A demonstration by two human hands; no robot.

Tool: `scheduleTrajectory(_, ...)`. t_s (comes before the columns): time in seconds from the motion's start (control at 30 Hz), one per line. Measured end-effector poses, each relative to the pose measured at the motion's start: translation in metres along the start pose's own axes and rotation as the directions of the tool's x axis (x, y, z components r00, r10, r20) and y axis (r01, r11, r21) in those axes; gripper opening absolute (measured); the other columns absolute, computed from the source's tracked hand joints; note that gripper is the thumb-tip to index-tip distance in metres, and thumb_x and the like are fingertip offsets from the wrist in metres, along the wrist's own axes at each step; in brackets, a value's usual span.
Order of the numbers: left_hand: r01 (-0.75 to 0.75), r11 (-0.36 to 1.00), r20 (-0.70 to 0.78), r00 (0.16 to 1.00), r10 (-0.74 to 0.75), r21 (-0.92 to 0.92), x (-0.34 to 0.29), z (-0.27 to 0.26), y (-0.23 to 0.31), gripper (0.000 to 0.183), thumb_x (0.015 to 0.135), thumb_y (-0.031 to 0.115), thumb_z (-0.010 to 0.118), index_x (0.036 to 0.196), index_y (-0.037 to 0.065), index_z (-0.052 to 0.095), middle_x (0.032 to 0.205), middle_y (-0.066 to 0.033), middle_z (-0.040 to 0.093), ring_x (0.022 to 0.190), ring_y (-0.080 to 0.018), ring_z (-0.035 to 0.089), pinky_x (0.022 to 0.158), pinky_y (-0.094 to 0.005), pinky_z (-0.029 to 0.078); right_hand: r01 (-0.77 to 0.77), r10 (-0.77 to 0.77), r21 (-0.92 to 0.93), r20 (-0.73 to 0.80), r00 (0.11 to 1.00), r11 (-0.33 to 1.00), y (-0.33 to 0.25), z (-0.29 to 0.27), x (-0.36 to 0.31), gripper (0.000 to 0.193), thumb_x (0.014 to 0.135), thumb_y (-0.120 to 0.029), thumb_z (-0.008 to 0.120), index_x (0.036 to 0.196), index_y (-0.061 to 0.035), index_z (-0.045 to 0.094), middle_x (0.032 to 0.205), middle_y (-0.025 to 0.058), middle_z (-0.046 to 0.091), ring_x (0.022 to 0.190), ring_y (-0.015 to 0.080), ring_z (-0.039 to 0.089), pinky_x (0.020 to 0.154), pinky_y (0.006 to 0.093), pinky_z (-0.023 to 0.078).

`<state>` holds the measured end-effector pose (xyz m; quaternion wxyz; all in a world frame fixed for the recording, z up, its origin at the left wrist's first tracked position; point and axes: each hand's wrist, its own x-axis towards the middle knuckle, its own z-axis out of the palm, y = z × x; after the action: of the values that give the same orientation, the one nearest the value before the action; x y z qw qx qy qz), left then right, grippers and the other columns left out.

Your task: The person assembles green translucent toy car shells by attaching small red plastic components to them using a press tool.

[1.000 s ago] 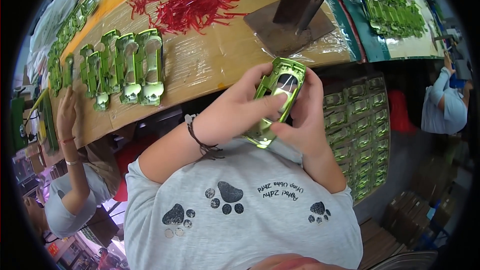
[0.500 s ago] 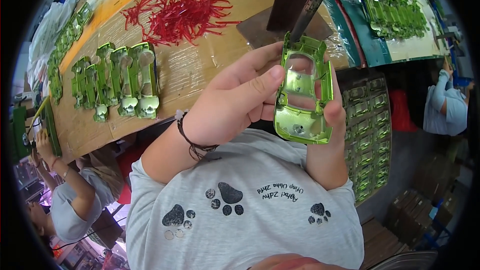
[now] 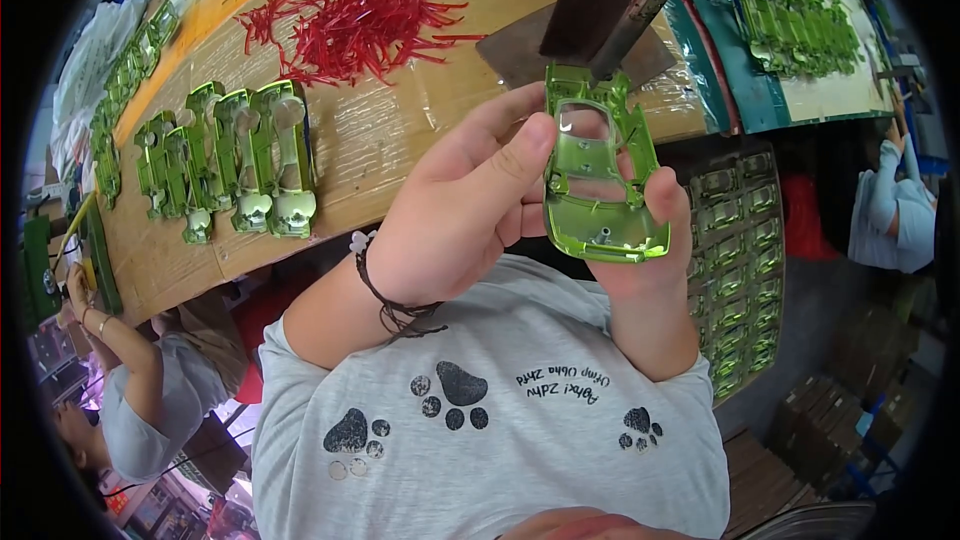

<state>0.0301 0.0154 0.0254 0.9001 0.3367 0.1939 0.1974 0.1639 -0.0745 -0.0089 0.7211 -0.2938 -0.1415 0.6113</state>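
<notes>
Between both hands I hold a glossy green toy car body shell (image 3: pixel 605 223), its hollow inside facing up and its window openings showing. My left hand (image 3: pixel 455 200) grips its left edge, thumb on top and fingers beneath. My right hand (image 3: pixel 655 265) supports the right side from below, with a fingertip near the lower right corner. The tip of a dark rod-shaped tool (image 3: pixel 634 25) reaches down to the shell's far end; whether it touches I cannot tell.
Several green car shells (image 3: pixel 275 155) stand in a row on the cardboard-covered table (image 3: pixel 230 260). Red plastic strips (image 3: pixel 365 20) lie piled beyond. More shells sit far right (image 3: pixel 795 25) and in a tray (image 3: pixel 735 280) beside me. Other people work at left (image 3: pixel 150 410) and right (image 3: pixel 890 210).
The shell has tilted and shifted slightly left and away from me in my hands. The rod-shaped tool appears a little farther right in view.
</notes>
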Motion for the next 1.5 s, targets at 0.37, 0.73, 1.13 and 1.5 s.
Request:
scheduleTrajectory(0.37,-0.133,0.973,-0.059,0.987,0.147,0.186,-0.008,-0.002,-0.003,0.064,0.101,0.025,0.05,0.146,-0.006,0.016,0.133,-0.01,0.051,0.108,-0.0224,0.062,0.084,-0.0288,0.053,-0.04,0.036,0.029,0.146,0.989,0.999,0.0,0.003,0.004,0.099,0.071,-0.045,0.084,0.142,-0.0042,0.028,0.127,0.0098,0.051,0.112,0.0234,0.059,0.092,0.0391,0.054)
scheduleTrajectory(0.73,-0.142,0.984,-0.051,0.988,0.149,0.111,-0.012,-0.002,-0.006,0.065,0.101,0.027,0.051,0.146,-0.006,0.017,0.134,-0.0099,0.05,0.112,-0.0199,0.059,0.083,-0.0279,0.053,-0.049,0.042,0.053,0.128,0.991,0.997,0.003,0.0,0.001,0.1,0.071,-0.043,0.085,0.143,-0.0047,0.026,0.129,0.0108,0.049,0.116,0.0244,0.056,0.095,0.0415,0.053)
scheduleTrajectory(1.13,0.05,0.991,0.119,0.991,-0.065,0.123,-0.025,-0.026,-0.027,0.073,0.091,-0.004,0.061,0.151,0.005,0.02,0.121,-0.007,0.041,0.11,-0.0164,0.056,0.095,-0.0292,0.049,0.073,-0.061,-0.248,0.059,0.996,0.966,0.021,-0.022,-0.045,0.09,0.084,-0.003,0.062,0.152,-0.0088,0.004,0.146,0.0172,0.033,0.134,0.0298,0.041,0.104,0.043,0.044)
scheduleTrajectory(1.5,-0.389,0.624,0.06,0.875,0.481,0.678,-0.074,-0.079,0.0,0.027,0.072,-0.004,0.079,0.073,0.004,0.053,0.077,-0.0031,0.051,0.066,-0.0144,0.049,0.057,-0.0257,0.037,0.166,-0.79,-0.978,0.001,0.613,0.128,-0.051,-0.079,-0.029,0.037,0.086,0.007,0.061,0.123,0.0021,0.06,0.111,0.0057,0.064,0.083,0.0066,0.059,0.066,0.0199,0.047)
